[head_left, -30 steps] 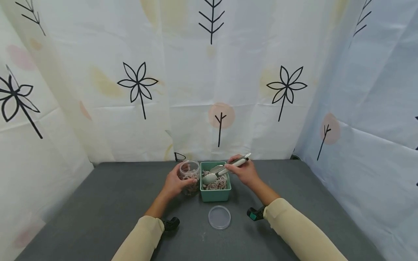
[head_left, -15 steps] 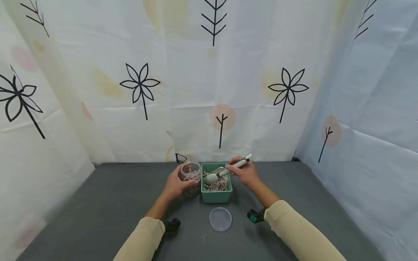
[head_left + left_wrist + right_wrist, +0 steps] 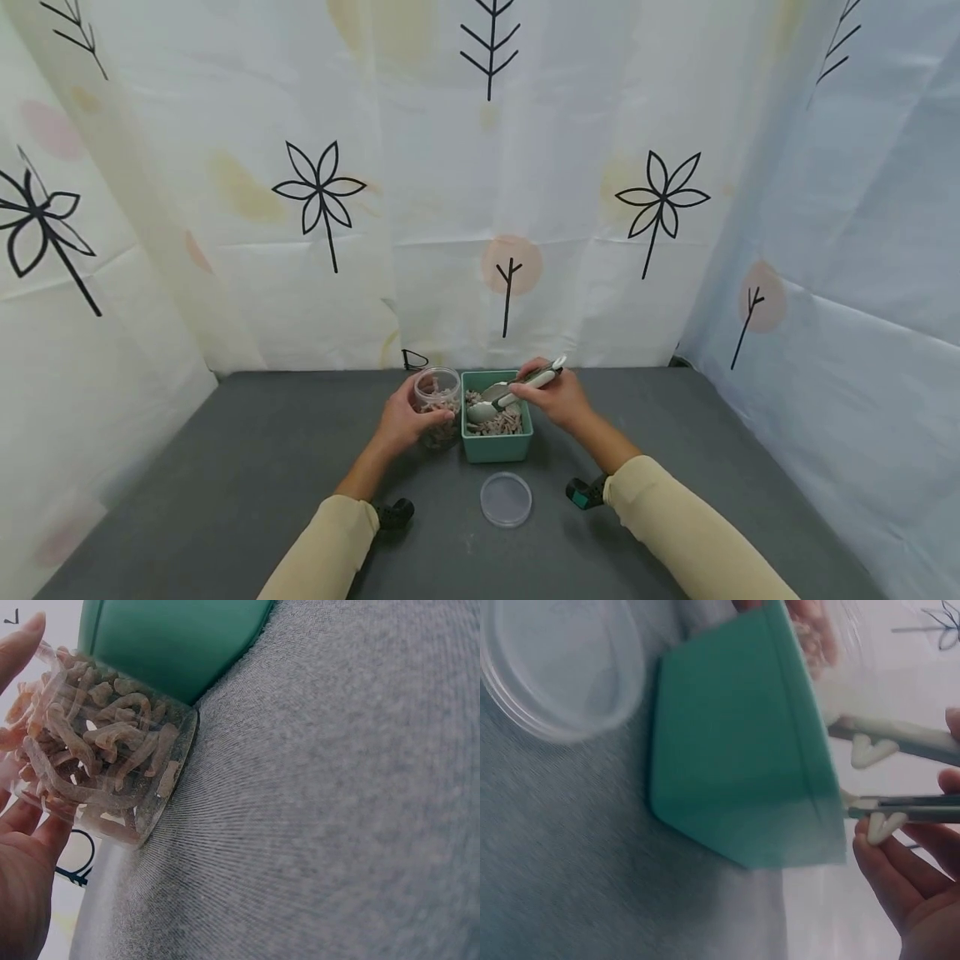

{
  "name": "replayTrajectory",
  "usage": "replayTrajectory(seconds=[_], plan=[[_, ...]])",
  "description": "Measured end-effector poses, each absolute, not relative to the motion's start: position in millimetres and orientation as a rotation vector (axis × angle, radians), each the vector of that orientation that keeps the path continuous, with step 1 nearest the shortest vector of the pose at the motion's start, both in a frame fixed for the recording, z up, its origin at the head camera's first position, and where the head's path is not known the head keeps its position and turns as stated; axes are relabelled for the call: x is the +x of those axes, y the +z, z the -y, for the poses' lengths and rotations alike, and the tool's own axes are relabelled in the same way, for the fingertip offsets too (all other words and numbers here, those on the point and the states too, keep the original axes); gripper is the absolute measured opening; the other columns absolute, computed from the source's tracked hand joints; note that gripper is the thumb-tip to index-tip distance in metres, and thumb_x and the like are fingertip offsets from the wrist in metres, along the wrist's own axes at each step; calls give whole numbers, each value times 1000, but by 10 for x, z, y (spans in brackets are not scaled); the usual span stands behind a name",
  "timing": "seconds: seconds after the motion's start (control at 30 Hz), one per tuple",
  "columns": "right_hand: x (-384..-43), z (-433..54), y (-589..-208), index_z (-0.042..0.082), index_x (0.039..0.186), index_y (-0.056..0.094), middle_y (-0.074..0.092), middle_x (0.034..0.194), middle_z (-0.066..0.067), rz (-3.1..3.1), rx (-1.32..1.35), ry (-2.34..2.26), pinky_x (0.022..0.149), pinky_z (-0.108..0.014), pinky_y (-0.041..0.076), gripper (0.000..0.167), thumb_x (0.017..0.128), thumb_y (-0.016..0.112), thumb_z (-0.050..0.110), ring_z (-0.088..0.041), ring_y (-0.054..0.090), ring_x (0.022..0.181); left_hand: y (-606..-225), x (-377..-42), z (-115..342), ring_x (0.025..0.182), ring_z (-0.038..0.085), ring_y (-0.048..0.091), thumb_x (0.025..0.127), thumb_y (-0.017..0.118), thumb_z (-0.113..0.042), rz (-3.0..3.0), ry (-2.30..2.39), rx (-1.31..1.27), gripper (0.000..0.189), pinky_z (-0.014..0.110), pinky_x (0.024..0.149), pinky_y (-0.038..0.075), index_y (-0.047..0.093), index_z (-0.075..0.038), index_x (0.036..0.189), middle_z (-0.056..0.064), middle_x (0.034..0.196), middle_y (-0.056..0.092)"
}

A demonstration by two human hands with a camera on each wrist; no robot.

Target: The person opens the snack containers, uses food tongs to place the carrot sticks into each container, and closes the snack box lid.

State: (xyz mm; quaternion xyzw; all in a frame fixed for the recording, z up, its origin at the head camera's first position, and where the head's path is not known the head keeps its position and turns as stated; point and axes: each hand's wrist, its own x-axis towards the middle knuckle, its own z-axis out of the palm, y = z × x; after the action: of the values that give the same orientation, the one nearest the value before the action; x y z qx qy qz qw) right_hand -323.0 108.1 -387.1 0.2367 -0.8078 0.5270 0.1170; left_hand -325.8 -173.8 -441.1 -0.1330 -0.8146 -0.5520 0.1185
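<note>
My left hand (image 3: 401,423) grips a clear open jar (image 3: 438,385) round its side, thumb in front and fingers behind. Curled pinkish-brown strips (image 3: 112,739) fill much of the jar, which stands on the table against the left side of a green box (image 3: 497,451). Similar strips (image 3: 501,426) lie inside that box. With my right hand (image 3: 562,398) I hold white-and-grey tongs (image 3: 536,381) slantwise over the box's right rim. Their spoon-shaped ends (image 3: 482,412) are spread apart among the strips. In the right wrist view the box wall (image 3: 727,735) hides those ends.
A round clear lid (image 3: 506,500) lies flat on the grey table (image 3: 247,483), just in front of the box. Behind the table hangs a white curtain (image 3: 442,183) with plant drawings, and it continues along both sides.
My right hand and the tongs have shifted slightly left and down into the box. The left hand keeps its grip on the jar, which stays in place.
</note>
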Motion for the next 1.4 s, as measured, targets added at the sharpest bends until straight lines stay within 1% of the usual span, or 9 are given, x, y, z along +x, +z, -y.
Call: replayTrajectory(seconds=[0.1,0.33,0.43,0.53,0.7,0.87,1.03,1.23,1.4], plan=[[-3202,-1032,-3919,6,95,68,62,82,-3,2345,678,1496,58,-30,45,17,84,78,14,-16,51,62,-4417,-3265,1746,115,27,57,73,87,-16,2391,-1617,-382,81,44,91,47,46,-9,143,14,130,58],[-3192,-1021,-4010,-6,95,66,64,89,-18,2133,708,1711,61,-29,51,16,84,75,1,-14,59,68,-4426,-3269,1743,113,28,58,74,87,-20,2405,-1592,-379,82,44,88,48,45,-10,144,14,130,57],[-3205,-1039,-4012,-5,95,67,64,88,-18,2127,677,1701,62,-30,52,14,85,74,1,-15,62,68,-4416,-3260,1733,113,27,58,75,87,-20,2414,-1591,-375,82,44,88,48,44,-11,145,13,130,57],[-3194,-1061,-3988,-2,94,68,66,87,-13,2157,625,1658,62,-34,54,12,86,75,5,-21,64,68,-4411,-3254,1730,115,27,57,75,86,-20,2417,-1588,-373,82,45,90,48,44,-12,145,13,131,57],[-3018,-1073,-3781,-7,94,67,67,83,-18,2153,557,1729,66,-46,54,10,87,71,-1,-44,63,74,-4396,-3253,1730,119,28,55,75,86,-18,2412,-1599,-382,82,47,92,46,43,-11,145,13,132,56],[-2909,-1106,-3641,-13,95,65,65,87,-25,2119,552,1779,69,-54,53,11,87,68,-6,-46,64,77,-4376,-3237,1731,121,31,53,77,85,-17,2408,-1625,-402,83,49,94,44,40,-8,146,16,134,53],[-2900,-1168,-3574,-15,98,65,65,87,-25,2119,547,1796,68,-42,56,15,88,68,-4,-40,67,76,-4392,-3244,1733,124,34,50,79,83,-15,2393,-1653,-441,84,51,95,43,34,-5,147,19,138,49],[-2887,-1186,-3453,-14,97,65,63,84,-31,2118,536,1781,70,-42,56,14,89,67,-3,-46,64,77,-4410,-3259,1704,127,35,46,80,82,-12,2369,-1698,-476,91,50,95,43,26,-3,150,20,143,42],[-2915,-1201,-3392,-15,98,65,64,90,-30,2083,564,1766,69,-39,57,14,89,67,-3,-44,65,80,-4410,-3268,1681,121,33,51,78,83,-14,2380,-1675,-448,91,48,91,45,28,-4,150,19,141,45]])
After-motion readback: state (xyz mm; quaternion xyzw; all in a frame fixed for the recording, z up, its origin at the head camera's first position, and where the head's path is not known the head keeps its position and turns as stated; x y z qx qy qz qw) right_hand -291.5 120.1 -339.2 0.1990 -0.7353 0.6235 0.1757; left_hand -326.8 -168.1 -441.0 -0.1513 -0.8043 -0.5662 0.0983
